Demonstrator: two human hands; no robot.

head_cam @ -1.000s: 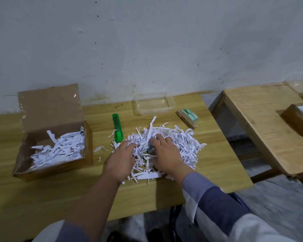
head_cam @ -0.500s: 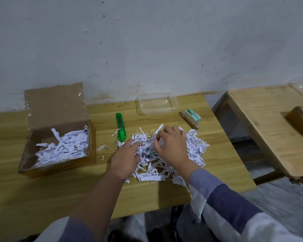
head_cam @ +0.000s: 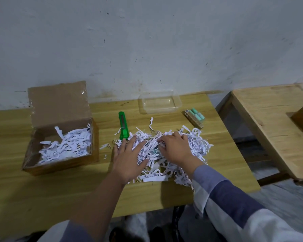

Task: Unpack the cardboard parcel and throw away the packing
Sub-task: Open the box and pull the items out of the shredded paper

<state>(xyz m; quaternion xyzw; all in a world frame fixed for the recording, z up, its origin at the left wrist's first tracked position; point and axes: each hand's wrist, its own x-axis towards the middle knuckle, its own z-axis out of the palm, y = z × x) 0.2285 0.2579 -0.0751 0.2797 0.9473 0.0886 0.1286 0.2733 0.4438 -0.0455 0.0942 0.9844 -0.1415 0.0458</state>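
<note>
My left hand (head_cam: 128,159) lies flat on the shredded paper (head_cam: 187,151). My right hand (head_cam: 176,148) curls into the pile — a small teal item (head_cam: 154,151) lies just beside its fingertips, nearer this hand.

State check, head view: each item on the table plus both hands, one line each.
cardboard box: open, flap up, shredded paper inside
shredded paper pile: loose on table, under both hands
green utility knife: lying flat, untouched, blade state unclear
clear plastic container: upright, lidless
teal rolls pack: lying on table, apart from pile
left hand: flat, fingers spread on shreds
right hand: fingers curled into shreds, grip unclear
</note>
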